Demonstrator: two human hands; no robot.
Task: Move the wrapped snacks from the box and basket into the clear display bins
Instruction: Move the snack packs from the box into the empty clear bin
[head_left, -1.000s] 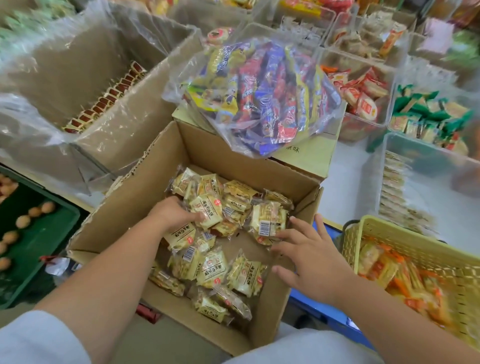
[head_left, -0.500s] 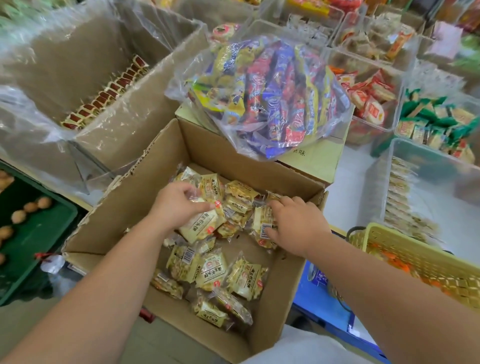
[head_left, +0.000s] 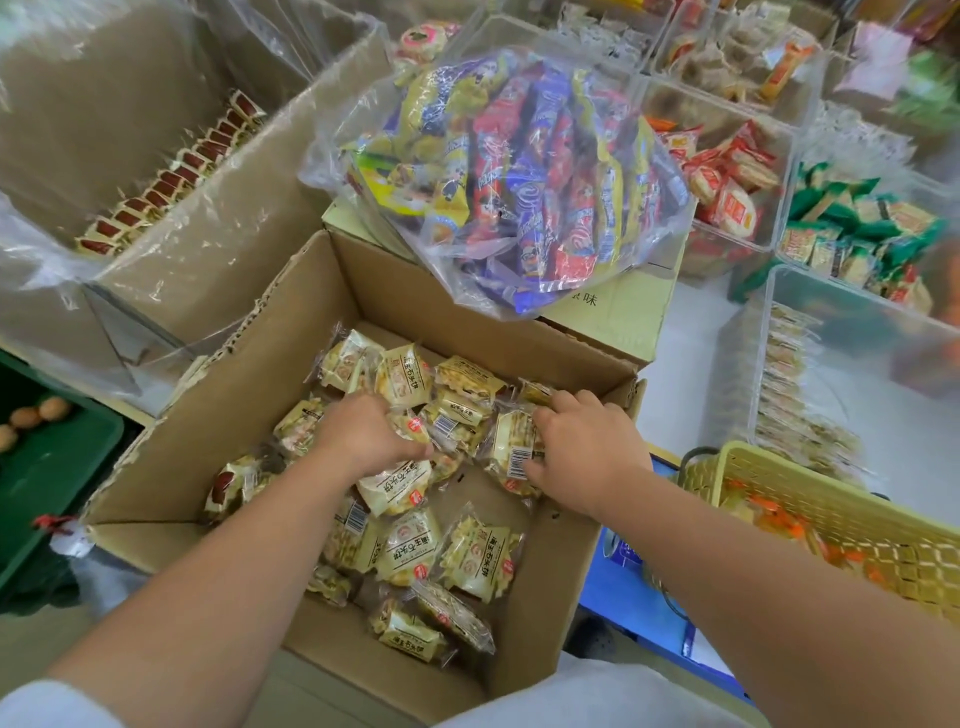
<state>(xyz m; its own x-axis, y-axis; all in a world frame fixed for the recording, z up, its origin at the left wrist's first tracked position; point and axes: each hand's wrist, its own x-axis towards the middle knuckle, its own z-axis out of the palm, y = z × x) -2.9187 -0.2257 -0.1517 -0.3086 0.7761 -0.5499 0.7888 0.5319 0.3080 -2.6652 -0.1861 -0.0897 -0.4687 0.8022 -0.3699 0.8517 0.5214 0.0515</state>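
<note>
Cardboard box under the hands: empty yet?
No. The cardboard box still holds many wrapped snacks across its floor.

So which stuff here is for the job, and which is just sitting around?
For the job:
- cardboard box
- yellow wrapped snacks
- yellow basket
- clear bins
- left hand, right hand

Just sitting around:
- big bag of colourful snacks
- green crate

The box (head_left: 270, 374) around both hands was matt brown corrugated cardboard with a rough, torn edge. The snacks (head_left: 410, 551) under the closed fingers wore glossy, crinkled clear-and-yellow plastic film. Beyond the grips a shiny clear plastic bag (head_left: 519, 171) lay; right of them, a yellow woven-look plastic basket (head_left: 831, 499) and smooth transparent plastic bins (head_left: 779, 291).
</note>
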